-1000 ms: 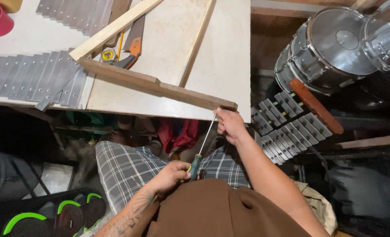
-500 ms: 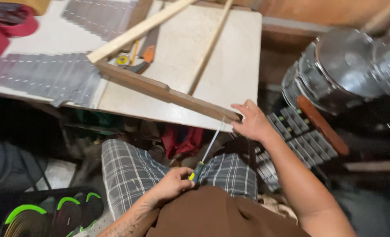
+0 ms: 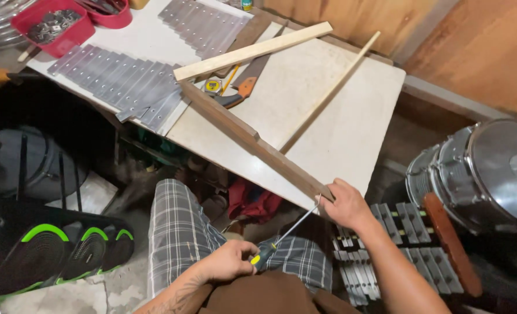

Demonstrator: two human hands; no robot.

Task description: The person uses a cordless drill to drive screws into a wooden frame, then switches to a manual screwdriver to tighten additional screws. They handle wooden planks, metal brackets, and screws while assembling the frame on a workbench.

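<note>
dark wooden strip (image 3: 252, 139) lies on the white tabletop (image 3: 351, 122), its long axis running from upper left to lower right, near end overhanging the edge. right hand (image 3: 346, 204) is clamped around that end; left hand (image 3: 226, 261) is closed on the screwdriver (image 3: 284, 232), tip angled up-right at the end. a slip could jab the right hand's fingers or skid the strip.

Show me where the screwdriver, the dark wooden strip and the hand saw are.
screwdriver (image 3: 262, 254): head view, on its handle at the left hand.
dark wooden strip (image 3: 241, 131): head view, mid-length on its top face.
hand saw (image 3: 245, 88): head view, on its orange handle.
</note>
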